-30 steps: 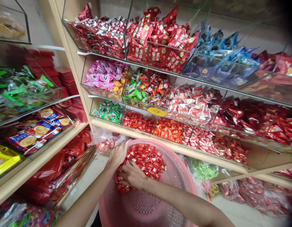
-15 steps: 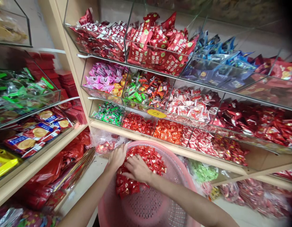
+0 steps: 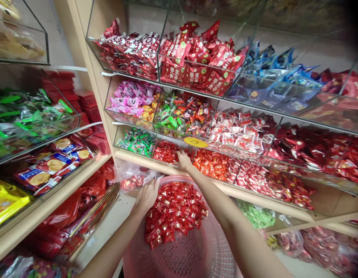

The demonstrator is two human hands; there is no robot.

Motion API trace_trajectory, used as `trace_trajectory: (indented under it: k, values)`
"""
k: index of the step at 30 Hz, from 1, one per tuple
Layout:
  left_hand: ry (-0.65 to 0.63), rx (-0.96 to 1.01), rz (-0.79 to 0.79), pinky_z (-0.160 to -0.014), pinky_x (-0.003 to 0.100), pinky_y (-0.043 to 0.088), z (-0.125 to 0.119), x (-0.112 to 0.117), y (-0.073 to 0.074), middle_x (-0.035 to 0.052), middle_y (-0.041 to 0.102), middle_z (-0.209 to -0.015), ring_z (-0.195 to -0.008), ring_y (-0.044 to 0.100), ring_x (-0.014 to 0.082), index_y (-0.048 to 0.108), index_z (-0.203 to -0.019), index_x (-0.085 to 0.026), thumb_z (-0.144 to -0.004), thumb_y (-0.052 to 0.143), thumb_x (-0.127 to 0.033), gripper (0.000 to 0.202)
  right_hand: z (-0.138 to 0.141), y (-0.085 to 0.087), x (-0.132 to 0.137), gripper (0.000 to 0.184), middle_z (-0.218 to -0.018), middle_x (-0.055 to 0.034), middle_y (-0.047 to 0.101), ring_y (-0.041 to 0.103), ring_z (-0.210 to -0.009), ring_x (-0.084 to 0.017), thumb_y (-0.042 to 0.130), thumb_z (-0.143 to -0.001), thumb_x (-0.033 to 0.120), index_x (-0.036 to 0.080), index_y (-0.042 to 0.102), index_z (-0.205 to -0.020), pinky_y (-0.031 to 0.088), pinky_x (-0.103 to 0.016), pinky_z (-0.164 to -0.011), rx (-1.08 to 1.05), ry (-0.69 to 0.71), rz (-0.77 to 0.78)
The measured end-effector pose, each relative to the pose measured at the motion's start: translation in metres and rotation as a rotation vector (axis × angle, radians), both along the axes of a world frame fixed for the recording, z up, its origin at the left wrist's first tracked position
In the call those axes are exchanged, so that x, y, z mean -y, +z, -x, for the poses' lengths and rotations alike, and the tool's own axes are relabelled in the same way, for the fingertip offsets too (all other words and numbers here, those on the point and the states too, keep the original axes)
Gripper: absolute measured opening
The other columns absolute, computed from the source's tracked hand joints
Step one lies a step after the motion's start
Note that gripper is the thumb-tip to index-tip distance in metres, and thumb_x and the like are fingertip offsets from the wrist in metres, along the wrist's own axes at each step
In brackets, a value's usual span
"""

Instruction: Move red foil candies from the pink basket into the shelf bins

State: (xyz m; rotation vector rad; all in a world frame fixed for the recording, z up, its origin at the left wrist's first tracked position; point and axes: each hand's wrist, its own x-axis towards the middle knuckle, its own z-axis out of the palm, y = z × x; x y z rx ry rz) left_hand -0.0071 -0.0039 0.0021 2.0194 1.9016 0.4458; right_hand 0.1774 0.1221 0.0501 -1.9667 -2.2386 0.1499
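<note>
Right hand (image 3: pixel 184 160) among red candies (image 3: pixel 167 150) at bin's (image 3: pixel 163 159) front edge, grasp unclear.
Left hand (image 3: pixel 146 196) clasps basket (image 3: pixel 196 255) rim; candies likely light, slippery, best scooped.

Left hand (image 3: pixel 146 196), just below centre of frame: back up, fingers bent down, tips out of sight. Left arm bare, slanting in from bottom left. Right hand (image 3: pixel 184 160) above it, palm down, fingers curled. Right arm outstretched from bottom right.
</note>
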Motion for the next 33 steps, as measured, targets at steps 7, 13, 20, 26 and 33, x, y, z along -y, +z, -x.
trace_trajectory:
  k: [7,13,20,26,33]
  values:
    - [0.011,0.031,0.021,-0.074,0.032,0.043,0.0,0.001,0.005,0.0078,0.066,-0.097,-0.085,0.063,0.021,0.056,-0.104,-0.022,-0.089,0.008,-0.05,0.058,-0.003,-0.008,-0.017,0.073,-0.144,-0.0116,0.022,0.022,-0.129,-0.028,0.065,-0.072,0.031,0.027,0.028,-0.135,0.029,-0.045,-0.096,0.034,-0.064,0.156]
    - [0.019,0.009,0.024,-0.074,0.032,0.043,-0.001,0.002,0.005,0.0084,0.066,-0.096,-0.084,0.063,0.0205,0.056,-0.101,-0.02,-0.089,0.008,-0.049,0.058,-0.002,-0.01,-0.015,0.059,-0.139,-0.0107,0.031,0.036,-0.119,-0.026,0.063,-0.073,0.03,0.025,0.039,-0.127,0.035,-0.039,-0.09,0.05,-0.069,0.083]
    - [0.02,0.002,0.014,-0.074,0.032,0.043,-0.001,0.002,0.003,0.0089,0.066,-0.099,-0.086,0.063,0.0211,0.056,-0.104,-0.02,-0.089,0.008,-0.049,0.058,-0.001,-0.006,-0.01,0.059,-0.139,-0.0103,0.03,0.034,-0.12,-0.027,0.066,-0.071,0.03,0.025,0.042,-0.124,0.038,-0.038,-0.087,0.04,-0.1,0.097]
    - [0.015,0.006,0.004,-0.073,0.032,0.044,0.0,0.002,0.003,0.0081,0.067,-0.097,-0.084,0.063,0.021,0.056,-0.104,-0.021,-0.089,0.008,-0.049,0.058,-0.002,-0.008,-0.01,0.052,-0.137,-0.0113,0.035,0.04,-0.116,-0.029,0.064,-0.072,0.024,0.023,0.045,-0.12,0.041,-0.042,-0.085,0.02,-0.075,0.077]
    - [0.005,-0.009,0.016,-0.072,0.032,0.044,0.0,0.002,0.004,0.0088,0.067,-0.096,-0.084,0.063,0.0218,0.056,-0.101,-0.02,-0.088,0.006,-0.05,0.059,-0.004,-0.01,-0.009,0.041,-0.121,-0.0102,0.051,0.044,-0.11,-0.024,0.056,-0.077,0.02,0.02,0.051,-0.117,0.04,-0.033,-0.084,0.004,-0.033,0.029]
